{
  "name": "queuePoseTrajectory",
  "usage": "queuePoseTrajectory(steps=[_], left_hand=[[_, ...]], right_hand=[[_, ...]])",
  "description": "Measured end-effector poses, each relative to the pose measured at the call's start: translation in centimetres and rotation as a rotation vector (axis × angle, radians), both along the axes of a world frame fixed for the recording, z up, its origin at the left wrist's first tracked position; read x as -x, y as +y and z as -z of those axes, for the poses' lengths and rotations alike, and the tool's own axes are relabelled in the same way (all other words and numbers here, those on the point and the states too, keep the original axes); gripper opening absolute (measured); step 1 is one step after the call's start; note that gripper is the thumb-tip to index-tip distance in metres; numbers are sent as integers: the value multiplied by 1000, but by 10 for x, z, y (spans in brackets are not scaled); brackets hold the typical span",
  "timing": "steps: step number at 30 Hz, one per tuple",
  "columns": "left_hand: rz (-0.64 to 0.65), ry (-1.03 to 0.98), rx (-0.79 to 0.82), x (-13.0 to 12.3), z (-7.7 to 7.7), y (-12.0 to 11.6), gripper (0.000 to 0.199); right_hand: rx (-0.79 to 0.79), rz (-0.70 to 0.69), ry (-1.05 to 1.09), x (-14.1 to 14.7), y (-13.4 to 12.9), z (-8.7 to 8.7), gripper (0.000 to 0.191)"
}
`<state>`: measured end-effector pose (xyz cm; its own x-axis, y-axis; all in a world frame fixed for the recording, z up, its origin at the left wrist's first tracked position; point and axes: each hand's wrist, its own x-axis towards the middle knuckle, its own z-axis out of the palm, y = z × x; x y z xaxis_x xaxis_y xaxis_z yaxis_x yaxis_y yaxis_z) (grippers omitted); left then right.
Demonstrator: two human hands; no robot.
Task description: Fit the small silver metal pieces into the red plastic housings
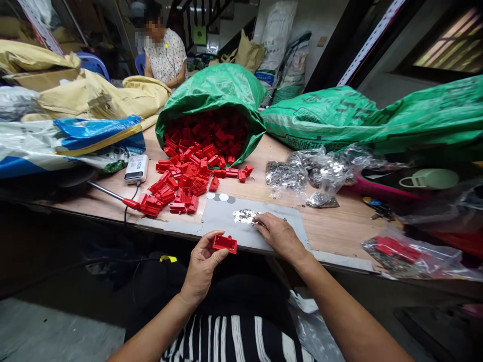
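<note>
Between the thumb and fingers of my left hand (204, 261) is a red plastic housing (225, 243), its hollow side facing up, just off the table's front edge. My right hand (281, 235) rests over a grey mat (219, 221), fingertips pressed together at a small pile of shiny metal pieces (243, 216). Whether a piece is pinched there is hidden. Loose red housings (181, 183) lie heaped to the left, spilling from the mouth of a green woven sack (211, 90).
Plastic bags of small metal parts (287, 175) lie right of the mat. A white power bank (136, 168) with a cable sits at left. Further right are a pink basin (392, 190) holding a pale cup (430, 178), and pliers (379, 207). Another person (166, 55) sits across the table.
</note>
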<state>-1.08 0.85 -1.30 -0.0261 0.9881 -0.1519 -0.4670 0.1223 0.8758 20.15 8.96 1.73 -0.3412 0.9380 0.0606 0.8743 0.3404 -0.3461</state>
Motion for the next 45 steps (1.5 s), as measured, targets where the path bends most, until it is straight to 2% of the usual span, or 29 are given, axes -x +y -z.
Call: queuePoseTrajectory(steps=[4,12,21,24,26,31,33,38,45], left_hand=[[35,-169,87,1,-4,1,46],[125,-433,257,7,-16,4,47],[94,-502,336,7,-12,4,38],[80,-375,244,5,-10,4,38],[31,-181,112,4,-7,5,39],[-103,402,-242,5,0,6,34],[-113,572,-367,6,1,6,33],[-122,774,-556,7,-3,4,34],[-61,842,-623,6,-5,2,37]], right_hand=[[33,-1,-95,3,6,1,13],[52,0,-45,2,10,-3,4],[66,-21,-50,4,8,-3,9],[47,-20,55,4,5,-5,10],[82,12,216,8,-1,-6,10],[399,55,719,32,-24,-5,21],[437,76,818,42,-32,-1,22],[254,72,781,55,-40,7,15],[294,30,672,51,-39,3,15]])
